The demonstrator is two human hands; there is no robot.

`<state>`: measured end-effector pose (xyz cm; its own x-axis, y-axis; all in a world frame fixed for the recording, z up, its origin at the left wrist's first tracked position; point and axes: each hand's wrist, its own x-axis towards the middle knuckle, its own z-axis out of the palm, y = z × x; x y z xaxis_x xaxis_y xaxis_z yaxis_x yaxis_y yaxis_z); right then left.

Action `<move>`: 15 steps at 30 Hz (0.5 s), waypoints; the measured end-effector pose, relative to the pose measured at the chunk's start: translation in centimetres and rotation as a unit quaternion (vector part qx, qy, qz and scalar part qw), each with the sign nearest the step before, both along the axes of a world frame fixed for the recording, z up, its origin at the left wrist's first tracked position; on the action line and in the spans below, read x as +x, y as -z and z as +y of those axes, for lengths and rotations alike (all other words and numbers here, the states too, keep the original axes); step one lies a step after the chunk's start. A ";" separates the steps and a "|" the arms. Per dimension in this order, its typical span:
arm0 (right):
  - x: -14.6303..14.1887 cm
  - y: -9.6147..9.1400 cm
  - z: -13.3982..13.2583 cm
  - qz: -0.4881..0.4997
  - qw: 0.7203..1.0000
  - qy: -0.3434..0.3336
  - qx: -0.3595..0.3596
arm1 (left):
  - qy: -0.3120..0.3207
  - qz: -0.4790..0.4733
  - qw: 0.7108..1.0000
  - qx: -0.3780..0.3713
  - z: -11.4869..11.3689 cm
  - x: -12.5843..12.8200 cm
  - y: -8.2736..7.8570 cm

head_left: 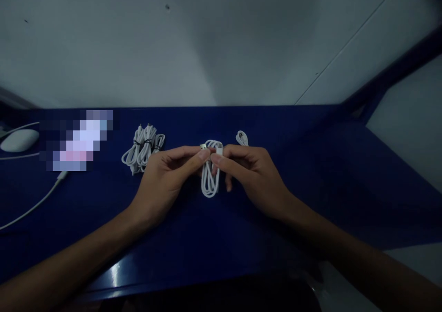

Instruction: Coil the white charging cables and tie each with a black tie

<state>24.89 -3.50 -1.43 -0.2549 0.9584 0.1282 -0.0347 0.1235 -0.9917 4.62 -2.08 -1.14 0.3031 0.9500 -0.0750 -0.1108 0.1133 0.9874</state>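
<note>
A coiled white USB cable is held between my two hands above the blue table. My left hand pinches its left side, with a metal USB plug showing just above the thumb. On the other side my right hand grips the coil near a white connector, thumb in front and fingers partly hidden behind. The two thumb tips almost meet at the middle of the bundle. Behind my right hand lies another white cable, partly covered by the hand.
Several coiled white cables with black ties lie left of my left hand. Farther left are a blurred-out bright device with a white cord and a white rounded object. A pale wall rises behind the blue table.
</note>
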 end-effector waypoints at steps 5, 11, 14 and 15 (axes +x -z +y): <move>-0.1 0.2 0.1 -0.011 1.000 0.021 0.015 | 0.017 -0.011 1.000 -0.022 -0.2 -0.2 0.4; -0.2 0.3 0.1 0.006 1.000 0.008 0.000 | 0.025 -0.036 0.997 -0.056 0.0 -0.1 0.6; -0.1 0.4 0.0 0.000 1.000 0.002 0.001 | 0.025 -0.035 0.997 -0.065 0.2 0.0 0.4; -0.1 0.3 0.0 -0.002 1.000 -0.001 0.000 | 0.027 -0.032 0.997 -0.068 0.3 0.0 0.4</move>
